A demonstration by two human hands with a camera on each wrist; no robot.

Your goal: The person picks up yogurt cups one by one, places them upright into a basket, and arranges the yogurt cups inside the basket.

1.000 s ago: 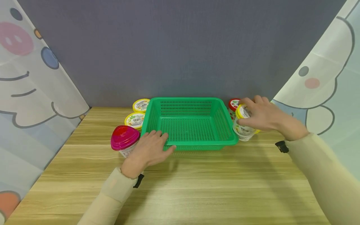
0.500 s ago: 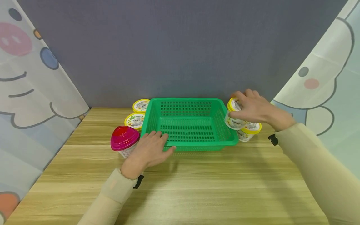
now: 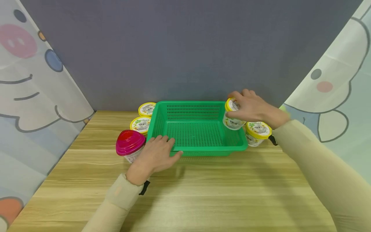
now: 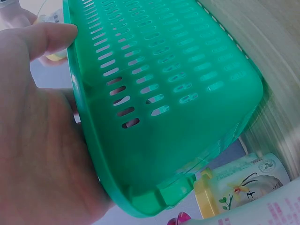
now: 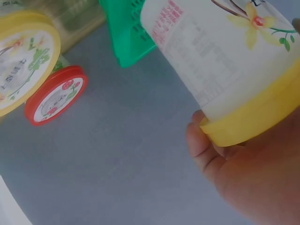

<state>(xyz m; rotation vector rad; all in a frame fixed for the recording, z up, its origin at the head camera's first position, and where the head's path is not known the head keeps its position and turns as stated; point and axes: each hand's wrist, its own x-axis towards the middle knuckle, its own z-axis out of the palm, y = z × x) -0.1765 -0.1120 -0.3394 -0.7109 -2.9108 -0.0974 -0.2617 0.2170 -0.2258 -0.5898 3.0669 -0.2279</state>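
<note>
A yellow-lidded tub point(image 3: 233, 124) hangs over the green basket point(image 3: 200, 149).

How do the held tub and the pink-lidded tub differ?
The held tub has a round yellow lid, the pink tub a roughly triangular pink one. The right hand grips the held tub at the basket's right end; the pink tub stands on the table. Both have pale, printed sides.

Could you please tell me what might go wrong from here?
The right hand grips the yellow-lidded tub by its lid, which might pop off, dropping the tub. The tub's base is close to the green basket and could bump it. The pink-lidded tub stands beside the left hand, which might nudge it.
</note>
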